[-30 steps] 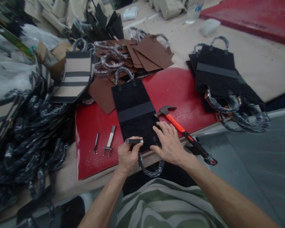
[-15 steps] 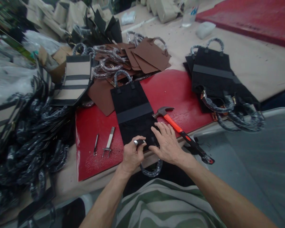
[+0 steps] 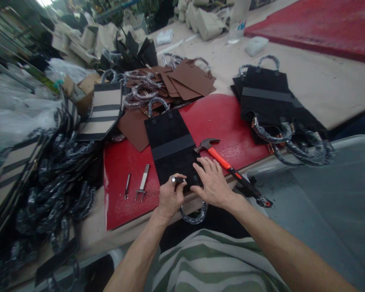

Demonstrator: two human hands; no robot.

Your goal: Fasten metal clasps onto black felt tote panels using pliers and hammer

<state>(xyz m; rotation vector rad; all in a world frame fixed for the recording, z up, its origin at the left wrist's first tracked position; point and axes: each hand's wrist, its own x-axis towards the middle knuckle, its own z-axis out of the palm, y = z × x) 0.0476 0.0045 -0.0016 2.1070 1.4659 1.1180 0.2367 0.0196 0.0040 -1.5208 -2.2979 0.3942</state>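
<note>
left hand (image 3: 172,199): closed, gripping short dark tool (image 3: 178,179) with a bright metal end; contact with panel not clear.
right hand (image 3: 214,184): flat, fingers spread, resting on near edge of panel; grips nothing.
black bag panel (image 3: 173,136): lies between both hands and stretches away beyond left hand, on red board (image 3: 219,113).
near handle (image 3: 194,219): plastic-wrapped, loops over board edge, just below the gap between hands.
far handle (image 3: 158,102): wrapped too, at panel end farthest from left hand, two tabs flat on panel.
done: far end looks finished, judging by tabs.
left: near end looks like the part in work; tabs mostly behind fingers, so fixing can't be read.
claw hammer (image 3: 235,174): just beside right hand, head beyond it, held by neither.
two-pronged tool (image 3: 144,181): left of left hand, laid flat.
thin metal rod (image 3: 127,186): farther left, beside prongs.
black panel stack (image 3: 264,85): beyond right hand, off to its right, handles on.
</note>
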